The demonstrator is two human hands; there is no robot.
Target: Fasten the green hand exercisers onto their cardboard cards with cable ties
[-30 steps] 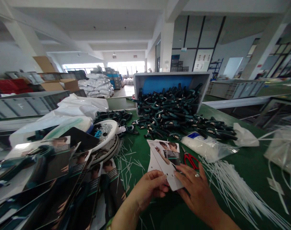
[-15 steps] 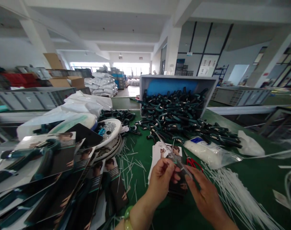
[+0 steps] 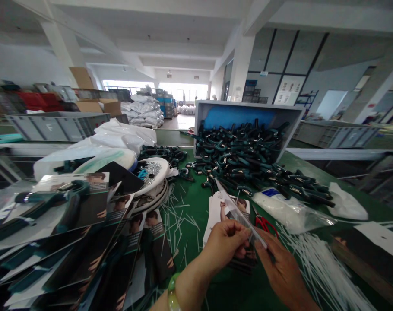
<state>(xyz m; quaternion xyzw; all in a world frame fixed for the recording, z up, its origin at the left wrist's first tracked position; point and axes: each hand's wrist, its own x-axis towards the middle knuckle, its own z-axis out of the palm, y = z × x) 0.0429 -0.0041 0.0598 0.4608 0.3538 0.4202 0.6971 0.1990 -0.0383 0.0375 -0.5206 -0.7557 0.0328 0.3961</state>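
A long clear plastic strip (image 3: 240,216) sits slantwise between the person's hands, held up just above the green tabletop (image 3: 217,291). The left hand (image 3: 224,246), with a pale green bangle (image 3: 173,294) on its wrist, is clenched around the strip, thumb and fingers pinching it near the middle. The right hand (image 3: 280,270) reaches the strip's lower end with its fingertips (image 3: 259,246); they touch it, but I can't tell whether they're gripping or only steadying it.

Right behind the strip, at 12 o'clock, lies a stack of printed cards (image 3: 229,211), with red-handled scissors (image 3: 264,224) at 1 o'clock. A sealed bag of white material (image 3: 289,209) sits at 2 o'clock, and loose white cable ties (image 3: 326,270) spread out at 3 o'clock. Farther off at 12 o'clock, dark green hand grippers (image 3: 245,155) spill from a tilted grey crate (image 3: 248,108). Packaged grippers on printed backing cards (image 3: 63,203) fan across the tabletop from 9 to 10 o'clock, and white plastic bags (image 3: 118,138) lie beyond them at 11 o'clock
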